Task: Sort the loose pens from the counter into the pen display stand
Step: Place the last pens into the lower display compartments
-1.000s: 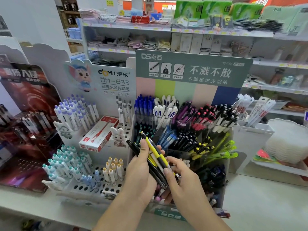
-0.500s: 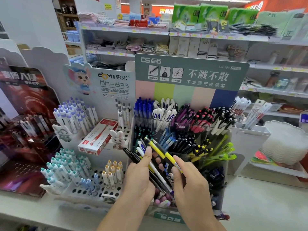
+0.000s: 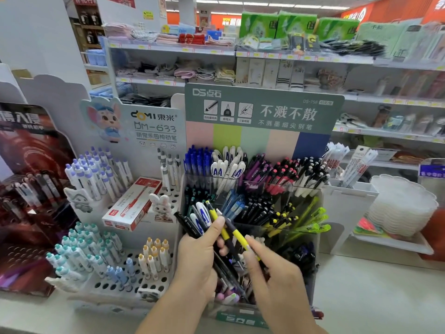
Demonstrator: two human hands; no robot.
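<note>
1. The left hand (image 3: 201,257) grips a fanned bundle of pens (image 3: 204,220) — black, white-and-blue and yellow — with its thumb pressed across them; its curled fingers are mostly hidden behind the bundle.
2. The right hand (image 3: 277,276) is blurred; its forefinger and thumb appear to pinch the lower end of a yellow-and-black pen (image 3: 237,233) from the bundle, though the exact contact is hard to make out.
3. Both hands sit in front of the pen display stand (image 3: 310,273), covering its lower front compartments; upper tiers hold blue, white, purple, pink-tipped and black pens.
4. Left of it stands a white pegged rack (image 3: 125,280) with a red-and-white box (image 3: 132,204).
5. The pale counter (image 3: 373,297) runs beneath — both forearms are cut off by the bottom edge.
</note>
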